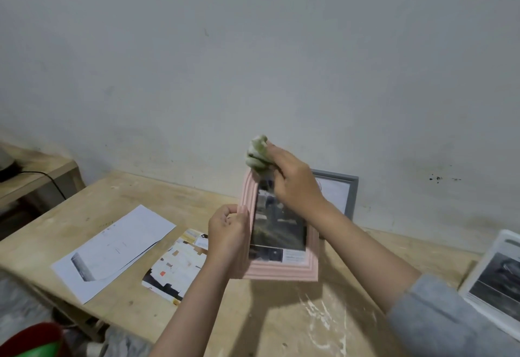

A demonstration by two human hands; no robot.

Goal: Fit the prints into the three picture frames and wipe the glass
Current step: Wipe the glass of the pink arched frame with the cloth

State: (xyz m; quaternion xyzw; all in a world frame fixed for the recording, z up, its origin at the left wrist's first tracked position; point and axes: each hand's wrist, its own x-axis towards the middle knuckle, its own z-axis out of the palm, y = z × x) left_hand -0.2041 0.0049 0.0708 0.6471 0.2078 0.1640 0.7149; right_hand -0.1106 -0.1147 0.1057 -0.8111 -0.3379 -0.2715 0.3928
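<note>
A pink ribbed picture frame (281, 270) with a dark print behind its glass stands upright above the wooden table (281, 314). My left hand (228, 230) grips its left edge. My right hand (295, 185) presses a crumpled green and white cloth (257, 154) against the frame's top, covering part of the glass. A grey frame (350, 190) leans on the wall behind it, half hidden. A white frame (495, 277) holding a dark print lies at the right edge.
Loose white sheets (118, 246) and a colourful print (176, 265) lie on the table's left side. A lower bench (36, 176) with a black cable stands at far left. A red and green object (36, 339) shows at the bottom left corner. The wall is close behind.
</note>
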